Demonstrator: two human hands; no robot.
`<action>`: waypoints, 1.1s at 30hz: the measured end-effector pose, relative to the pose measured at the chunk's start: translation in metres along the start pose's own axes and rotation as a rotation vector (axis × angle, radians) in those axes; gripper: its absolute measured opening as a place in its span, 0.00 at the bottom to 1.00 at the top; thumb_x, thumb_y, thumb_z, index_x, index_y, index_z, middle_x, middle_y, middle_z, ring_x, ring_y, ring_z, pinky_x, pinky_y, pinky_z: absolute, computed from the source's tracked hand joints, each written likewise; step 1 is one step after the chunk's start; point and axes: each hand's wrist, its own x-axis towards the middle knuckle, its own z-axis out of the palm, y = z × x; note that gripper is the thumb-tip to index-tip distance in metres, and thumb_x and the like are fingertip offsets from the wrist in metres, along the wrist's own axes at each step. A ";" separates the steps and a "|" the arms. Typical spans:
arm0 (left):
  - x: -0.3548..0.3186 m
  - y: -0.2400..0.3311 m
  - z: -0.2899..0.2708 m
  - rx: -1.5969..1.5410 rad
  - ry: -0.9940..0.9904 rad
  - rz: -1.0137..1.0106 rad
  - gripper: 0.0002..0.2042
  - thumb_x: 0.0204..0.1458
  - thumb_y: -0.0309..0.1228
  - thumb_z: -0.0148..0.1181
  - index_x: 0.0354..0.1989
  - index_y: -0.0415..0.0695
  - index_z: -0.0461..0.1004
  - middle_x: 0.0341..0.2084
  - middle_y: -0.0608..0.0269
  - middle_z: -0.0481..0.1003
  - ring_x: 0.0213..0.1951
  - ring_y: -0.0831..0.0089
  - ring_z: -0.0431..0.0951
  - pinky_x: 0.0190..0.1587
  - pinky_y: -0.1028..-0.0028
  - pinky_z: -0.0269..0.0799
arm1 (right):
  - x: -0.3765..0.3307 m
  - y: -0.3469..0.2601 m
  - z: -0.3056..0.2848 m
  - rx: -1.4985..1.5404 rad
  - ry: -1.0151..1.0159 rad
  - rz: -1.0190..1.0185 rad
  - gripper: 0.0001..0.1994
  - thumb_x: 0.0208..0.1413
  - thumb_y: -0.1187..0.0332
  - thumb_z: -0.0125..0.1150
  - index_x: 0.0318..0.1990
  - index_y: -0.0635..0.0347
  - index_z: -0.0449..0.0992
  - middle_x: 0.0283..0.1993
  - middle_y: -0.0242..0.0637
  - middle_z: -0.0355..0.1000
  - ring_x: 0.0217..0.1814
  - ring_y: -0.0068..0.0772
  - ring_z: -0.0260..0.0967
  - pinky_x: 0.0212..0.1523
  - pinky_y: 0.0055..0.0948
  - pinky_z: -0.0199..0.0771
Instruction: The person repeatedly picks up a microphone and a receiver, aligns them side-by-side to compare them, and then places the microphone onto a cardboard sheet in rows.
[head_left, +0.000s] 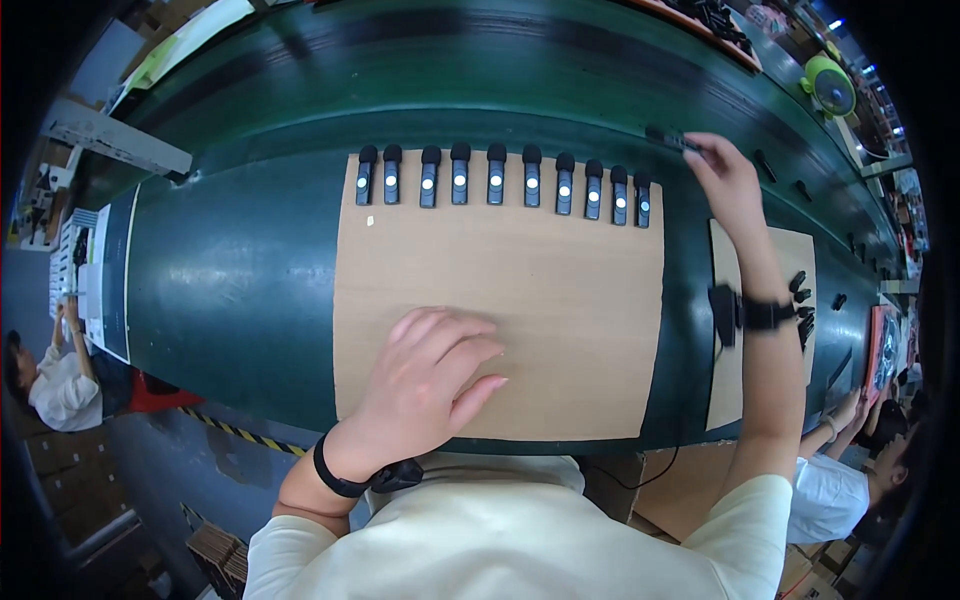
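Note:
Several small black clip-on microphones with foam tips lie in a row along the far edge of a flat cardboard sheet. Each has a round pale dot on its body. Out past the sheet's far right corner, my right hand is closed on another dark microphone, pinched by one end over the green surface. My left hand is over the near left part of the sheet, fingers loosely bent and apart, holding nothing. A small pale scrap lies below the row's left end.
On the right, a second cardboard piece carries several black parts, partly behind my right forearm. More dark pieces lie on the green belt. Co-workers sit at both sides. A green fan stands far right.

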 end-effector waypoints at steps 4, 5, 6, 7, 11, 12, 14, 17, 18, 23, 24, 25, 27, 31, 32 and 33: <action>0.000 0.002 -0.003 -0.159 0.062 0.011 0.15 0.44 0.28 0.68 0.42 0.42 0.75 0.41 0.58 0.75 0.43 0.57 0.74 0.50 0.61 0.68 | -0.112 -0.084 -0.010 0.390 -0.046 -0.016 0.13 0.54 0.74 0.64 0.47 0.65 0.76 0.44 0.33 0.73 0.41 0.22 0.68 0.45 0.23 0.69; 0.001 0.003 -0.003 -0.233 0.075 0.021 0.16 0.44 0.28 0.68 0.43 0.42 0.75 0.41 0.57 0.75 0.43 0.57 0.74 0.50 0.61 0.68 | -0.138 -0.096 -0.012 0.371 -0.064 -0.098 0.12 0.53 0.74 0.65 0.45 0.66 0.76 0.42 0.35 0.73 0.41 0.26 0.69 0.45 0.25 0.69; 0.003 0.005 -0.003 -0.239 0.071 0.016 0.16 0.44 0.28 0.68 0.43 0.42 0.75 0.41 0.57 0.75 0.43 0.57 0.74 0.50 0.61 0.68 | -0.156 -0.105 -0.012 0.354 -0.084 -0.181 0.12 0.52 0.75 0.66 0.44 0.67 0.76 0.41 0.36 0.73 0.41 0.29 0.69 0.44 0.27 0.69; 0.006 0.010 -0.005 -0.316 0.060 0.030 0.16 0.44 0.27 0.68 0.43 0.41 0.76 0.42 0.56 0.76 0.43 0.57 0.75 0.50 0.60 0.68 | -0.168 -0.116 -0.010 0.352 -0.083 -0.171 0.12 0.52 0.75 0.66 0.44 0.67 0.76 0.41 0.36 0.73 0.41 0.29 0.69 0.44 0.27 0.69; 0.007 0.012 -0.002 -0.484 0.034 0.055 0.17 0.43 0.25 0.69 0.44 0.38 0.76 0.42 0.54 0.78 0.44 0.57 0.77 0.53 0.59 0.69 | -0.189 -0.141 0.019 0.458 -0.092 -0.324 0.14 0.44 0.78 0.71 0.41 0.66 0.77 0.36 0.42 0.76 0.35 0.35 0.73 0.36 0.27 0.71; 0.006 0.011 -0.002 -0.499 0.028 0.070 0.18 0.42 0.25 0.69 0.44 0.38 0.76 0.42 0.54 0.78 0.43 0.58 0.77 0.54 0.58 0.68 | -0.193 -0.143 0.029 0.514 -0.071 -0.308 0.15 0.43 0.78 0.71 0.41 0.66 0.77 0.35 0.42 0.76 0.35 0.35 0.73 0.35 0.27 0.71; 0.003 0.010 -0.003 -0.510 0.024 0.076 0.18 0.42 0.24 0.70 0.44 0.37 0.76 0.41 0.55 0.78 0.43 0.58 0.78 0.55 0.58 0.68 | -0.198 -0.147 0.039 0.578 -0.057 -0.292 0.15 0.43 0.77 0.72 0.40 0.66 0.77 0.35 0.42 0.76 0.34 0.36 0.72 0.35 0.27 0.71; -0.005 0.008 -0.003 -0.536 0.126 0.070 0.18 0.41 0.23 0.71 0.43 0.38 0.76 0.38 0.57 0.79 0.41 0.61 0.78 0.56 0.55 0.67 | -0.203 -0.154 0.050 0.675 -0.054 -0.231 0.14 0.48 0.73 0.71 0.40 0.68 0.75 0.35 0.41 0.72 0.37 0.33 0.69 0.38 0.27 0.66; -0.007 0.008 -0.003 -0.529 0.128 0.063 0.18 0.41 0.23 0.71 0.43 0.38 0.76 0.38 0.57 0.79 0.41 0.61 0.78 0.56 0.55 0.67 | -0.203 -0.156 0.053 0.683 -0.060 -0.234 0.14 0.48 0.73 0.71 0.40 0.68 0.75 0.35 0.41 0.72 0.37 0.33 0.69 0.38 0.27 0.66; -0.013 0.006 -0.005 -0.562 0.171 0.046 0.16 0.41 0.22 0.72 0.40 0.38 0.77 0.35 0.58 0.79 0.38 0.66 0.78 0.55 0.54 0.67 | -0.200 -0.163 0.062 0.713 -0.088 -0.277 0.14 0.46 0.76 0.71 0.40 0.68 0.76 0.34 0.40 0.74 0.35 0.33 0.70 0.35 0.26 0.68; -0.014 0.006 -0.005 -0.564 0.172 0.048 0.15 0.41 0.22 0.71 0.39 0.38 0.77 0.35 0.59 0.79 0.37 0.66 0.77 0.55 0.54 0.67 | -0.199 -0.164 0.063 0.707 -0.081 -0.303 0.14 0.45 0.77 0.71 0.41 0.67 0.77 0.34 0.40 0.75 0.34 0.34 0.71 0.34 0.26 0.69; -0.014 0.006 -0.006 -0.566 0.173 0.050 0.15 0.41 0.22 0.71 0.39 0.38 0.77 0.34 0.59 0.79 0.36 0.67 0.77 0.55 0.54 0.67 | -0.198 -0.164 0.063 0.700 -0.074 -0.330 0.15 0.44 0.79 0.71 0.41 0.67 0.77 0.35 0.41 0.76 0.33 0.35 0.72 0.33 0.27 0.71; -0.015 0.005 -0.005 -0.559 0.170 0.060 0.15 0.41 0.22 0.71 0.39 0.38 0.77 0.34 0.60 0.79 0.36 0.67 0.77 0.55 0.55 0.67 | -0.198 -0.166 0.064 0.698 -0.072 -0.330 0.15 0.44 0.79 0.71 0.41 0.67 0.77 0.35 0.41 0.76 0.33 0.35 0.72 0.33 0.27 0.71; -0.014 0.003 -0.005 -0.536 0.168 0.084 0.14 0.41 0.22 0.71 0.38 0.39 0.77 0.33 0.61 0.79 0.35 0.68 0.76 0.55 0.55 0.67 | -0.198 -0.167 0.065 0.695 -0.068 -0.334 0.15 0.44 0.79 0.71 0.41 0.67 0.77 0.35 0.40 0.76 0.33 0.35 0.72 0.33 0.27 0.71; -0.014 0.003 -0.006 -0.531 0.169 0.088 0.14 0.41 0.21 0.70 0.38 0.39 0.77 0.32 0.61 0.78 0.35 0.68 0.76 0.55 0.55 0.67 | -0.198 -0.167 0.065 0.696 -0.067 -0.334 0.15 0.44 0.79 0.71 0.41 0.67 0.77 0.34 0.40 0.76 0.33 0.35 0.72 0.33 0.27 0.71; -0.014 0.003 -0.006 -0.525 0.170 0.092 0.14 0.41 0.21 0.70 0.38 0.39 0.77 0.32 0.61 0.78 0.35 0.68 0.76 0.54 0.55 0.67 | -0.198 -0.167 0.065 0.697 -0.066 -0.335 0.15 0.44 0.79 0.71 0.41 0.67 0.77 0.34 0.40 0.76 0.33 0.35 0.72 0.33 0.27 0.71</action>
